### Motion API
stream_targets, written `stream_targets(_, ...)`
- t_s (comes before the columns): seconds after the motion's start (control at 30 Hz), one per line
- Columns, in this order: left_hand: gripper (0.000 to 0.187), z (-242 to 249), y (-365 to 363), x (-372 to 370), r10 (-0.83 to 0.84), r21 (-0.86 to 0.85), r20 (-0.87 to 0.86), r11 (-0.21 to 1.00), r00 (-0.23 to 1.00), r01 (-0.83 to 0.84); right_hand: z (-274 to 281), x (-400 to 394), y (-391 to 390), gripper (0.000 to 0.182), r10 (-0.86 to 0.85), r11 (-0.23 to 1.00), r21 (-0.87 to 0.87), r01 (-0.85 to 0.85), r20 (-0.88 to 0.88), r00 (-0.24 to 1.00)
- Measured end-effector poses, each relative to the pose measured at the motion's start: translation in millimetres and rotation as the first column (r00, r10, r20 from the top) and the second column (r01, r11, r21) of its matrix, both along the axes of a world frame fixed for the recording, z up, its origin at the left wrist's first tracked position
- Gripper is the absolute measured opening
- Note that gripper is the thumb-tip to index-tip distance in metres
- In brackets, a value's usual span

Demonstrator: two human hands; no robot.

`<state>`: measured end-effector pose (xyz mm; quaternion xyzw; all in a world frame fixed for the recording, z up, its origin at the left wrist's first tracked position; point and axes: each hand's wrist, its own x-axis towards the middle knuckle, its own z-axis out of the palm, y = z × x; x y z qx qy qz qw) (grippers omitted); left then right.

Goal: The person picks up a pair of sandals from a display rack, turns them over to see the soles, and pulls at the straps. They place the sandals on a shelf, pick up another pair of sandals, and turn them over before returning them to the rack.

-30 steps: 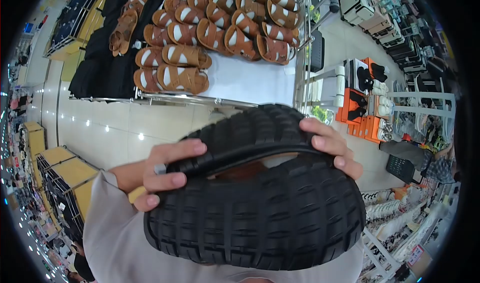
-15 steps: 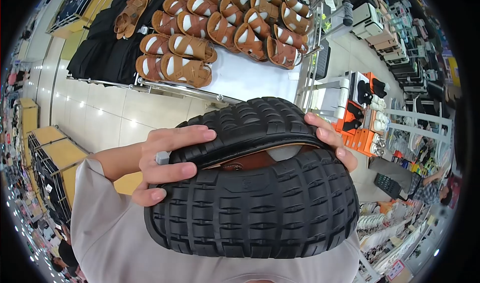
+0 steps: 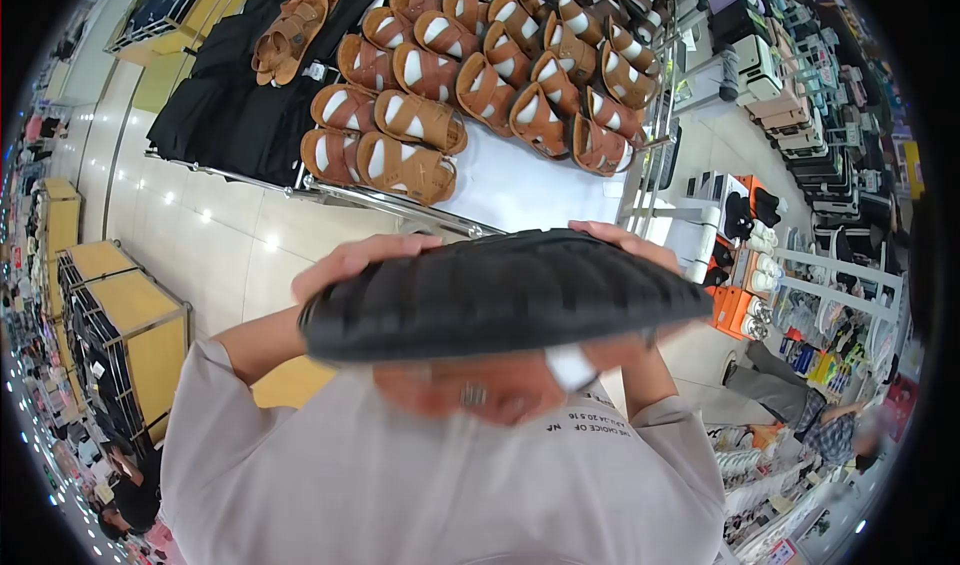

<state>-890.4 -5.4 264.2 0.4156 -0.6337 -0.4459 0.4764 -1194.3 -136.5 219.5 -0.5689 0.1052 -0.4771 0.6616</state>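
Between my two hands is a pair of brown sandals (image 3: 500, 300), blurred by motion; a thick black sole faces up and away. Below that sole shows a brown upper (image 3: 465, 390) with a small buckle-like mark and white stuffing. I cannot make out the second sole. My left hand (image 3: 365, 260) wraps the left end, its fingers over the far edge. At the other end, my right hand (image 3: 635, 248) grips the far edge, its palm partly hidden behind the sole.
Ahead stands a metal-railed display table (image 3: 500, 180) with rows of brown sandals (image 3: 425, 70) and black cloth (image 3: 235, 115). Orange shoe boxes (image 3: 735, 310) are at the right. A wooden-topped rack (image 3: 135, 315) stands left. Another person (image 3: 800, 405) is at the far right.
The sandals have tilted from both treads facing me to one sole nearly edge-on, with a brown upper showing underneath. My hands have shifted to the far edge. The view has shifted slightly.
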Motion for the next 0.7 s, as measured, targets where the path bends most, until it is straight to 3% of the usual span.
stream_targets(0.07, 0.031, -32.0, -8.9, 14.8, 0.227, -0.216, -0.079, 0.947, 0.971, -0.239, -52.4, 2.2, -9.2, 0.043, -0.022, 0.97, 0.241, 0.032, -0.046, 0.999)
stream_targets(0.1, 0.033, -52.4, -5.8, 30.6, 0.398, -0.212, 0.099, 0.904, 0.912, -0.372, -63.5, 5.6, -10.6, 0.046, -0.051, 0.877, 0.479, 0.044, 0.002, 0.999)
stream_targets(0.13, 0.034, -59.9, -9.3, 42.7, 0.53, -0.214, 0.277, 0.847, 0.801, -0.486, -56.0, 27.3, -15.2, 0.047, -0.089, 0.84, 0.532, 0.104, -0.053, 0.995)
stream_targets(0.17, 0.034, -68.9, -20.3, 53.1, 0.578, -0.094, 0.191, 0.815, 0.794, -0.571, -49.3, 52.0, -20.1, 0.049, -0.121, 0.798, 0.581, 0.163, -0.111, 0.986)
stream_targets(0.2, 0.035, -70.7, -29.2, 68.2, 0.592, 0.149, 0.019, 0.795, 0.806, -0.588, -57.4, 72.5, -27.5, 0.048, -0.093, 0.795, 0.587, 0.151, -0.129, 0.987)
stream_targets(0.23, 0.035, -74.1, -36.8, 84.4, 0.623, 0.382, -0.147, 0.752, 0.768, -0.537, -66.6, 87.1, -33.5, 0.053, 0.018, 0.77, 0.615, 0.169, -0.285, 0.958)
stream_targets(0.27, 0.036, -78.3, -42.0, 101.1, 0.667, 0.587, -0.294, 0.691, 0.685, -0.422, -76.5, 106.1, -37.3, 0.046, 0.05, 0.746, 0.641, 0.18, -0.324, 0.945)
stream_targets(0.33, 0.037, -105.5, -39.4, 142.8, 0.683, 0.64, -0.362, 0.677, 0.634, -0.364, -76.9, 158.8, -40.3, 0.033, 0.089, 0.705, 0.675, 0.219, -0.391, 0.916)
stream_targets(0.43, 0.04, -139.9, -30.1, 190.0, 0.75, 0.706, -0.421, 0.624, 0.51, -0.336, -83.3, 217.6, -60.7, 0.028, 0.203, 0.639, 0.758, 0.133, -0.333, 0.921)
stream_targets(0.47, 0.042, -148.9, -25.4, 203.6, 0.775, 0.726, -0.429, 0.602, 0.464, -0.332, -100.2, 235.0, -66.1, 0.028, 0.223, 0.617, 0.786, 0.051, -0.237, 0.946)
stream_targets(0.57, 0.047, -169.1, -6.9, 244.6, 0.844, 0.761, -0.423, 0.528, 0.33, -0.375, -89.2, 294.3, -68.6, 0.029, 0.208, 0.561, 0.826, 0.049, -0.197, 0.958)
stream_targets(0.7, 0.054, -209.1, 24.0, 310.9, 0.902, 0.765, -0.384, 0.431, 0.199, -0.479, -95.4, 324.0, -71.0, 0.036, 0.315, 0.63, 0.776, 0.027, -0.287, 0.905)
